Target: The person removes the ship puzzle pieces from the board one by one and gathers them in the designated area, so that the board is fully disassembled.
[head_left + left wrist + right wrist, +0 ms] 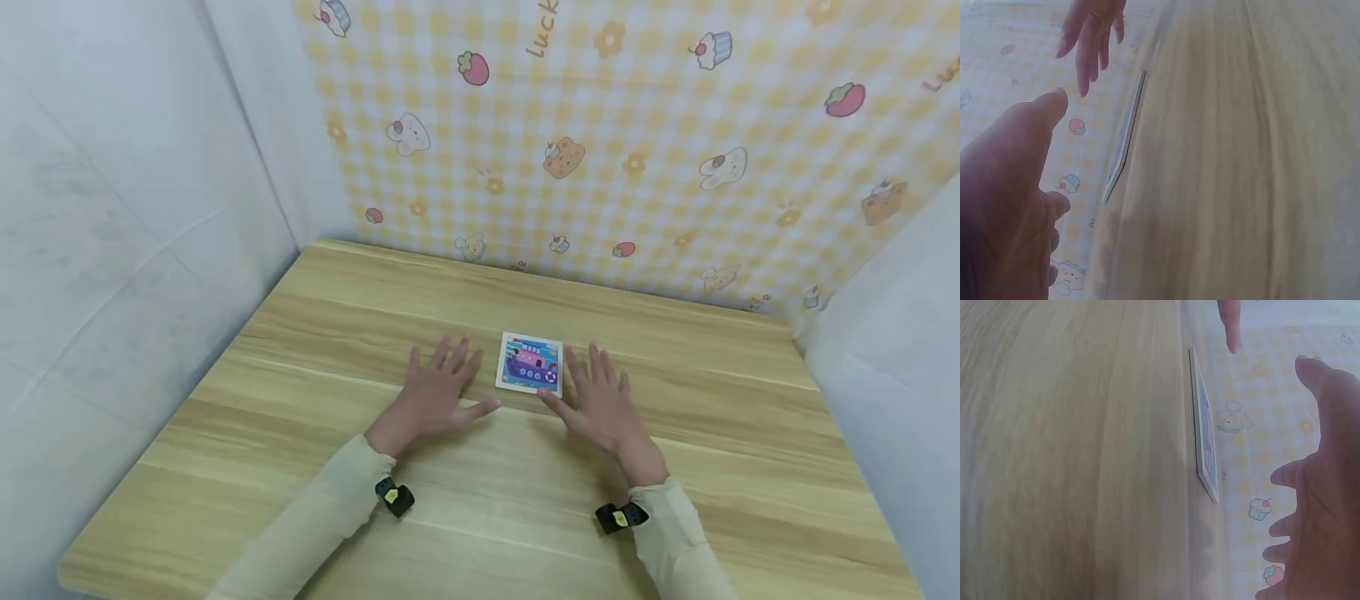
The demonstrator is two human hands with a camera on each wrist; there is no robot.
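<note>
A flat, near-square picture board (529,364) with a white border lies on the wooden table; it shows a pink and purple ship on blue. My left hand (435,392) is spread out to the left of the board, holding nothing. On the other side my right hand (598,406) is spread too, its thumb overlapping the board's lower right corner in the head view. Both wrist views show the board as a thin slab, seen edge-on, with the left hand (1007,187) and the right hand (1329,481) raised above the tabletop.
The light wooden table (480,517) runs back to a yellow checked curtain (517,108) with cartoon prints. White cloth (112,208) hangs on the left, and more white cloth (900,333) on the right. Each wrist wears a black strap (395,497) with a small device.
</note>
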